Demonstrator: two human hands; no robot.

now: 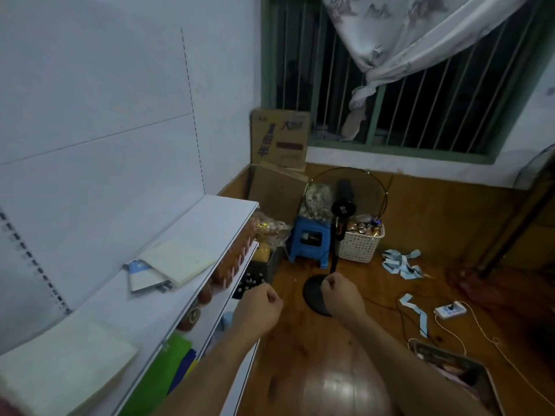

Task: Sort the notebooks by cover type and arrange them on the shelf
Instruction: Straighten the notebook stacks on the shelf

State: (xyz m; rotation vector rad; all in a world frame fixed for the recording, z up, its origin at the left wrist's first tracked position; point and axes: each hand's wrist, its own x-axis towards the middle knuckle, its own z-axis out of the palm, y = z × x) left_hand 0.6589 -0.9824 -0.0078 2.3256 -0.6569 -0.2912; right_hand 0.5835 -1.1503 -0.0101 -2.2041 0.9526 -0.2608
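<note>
A: Setting: small room, wood floor (390, 340), white wall at left, barred window (420, 85) with a knotted curtain (405, 34) at the far end. A white shelf (192, 232) runs along the left wall. Where are your hands?

B: Both of yours are out in front, forearms reaching forward from the bottom edge, off the shelf and over the floor. Your left hand (260, 304) is just beside the shelf's front edge; your right hand (341, 292) sits in front of the fan (342, 211) base.

A: Fingers?

B: Left: curled into a fist, back of the hand up, nothing in it. Right: also curled tight, thumb side up, nothing visible inside. The two fists are near each other but apart.

A: Notebooks?

B: On the top shelf, two groups, well apart. Far group (168, 264): a pale yellow-covered one lying partly over a white-and-blue one, both flat and angled to the shelf edge. Near stack (63, 364): pale cream, lying flat at lower left, blurred, so I cannot count it. Neither hand touches either group.

A: Lower tiers?

B: Orange packaged goods (237, 250) under the top board, green and blue items (171, 364) below that; too blurred to identify.

A: Floor?

B: Blue stool (307, 238), white basket (360, 244) of cans, cardboard boxes (280, 139) in the corner, light-blue strips (402, 264), a white power strip (450, 310) with cords, a metal tray (456, 373) at lower right.
</note>
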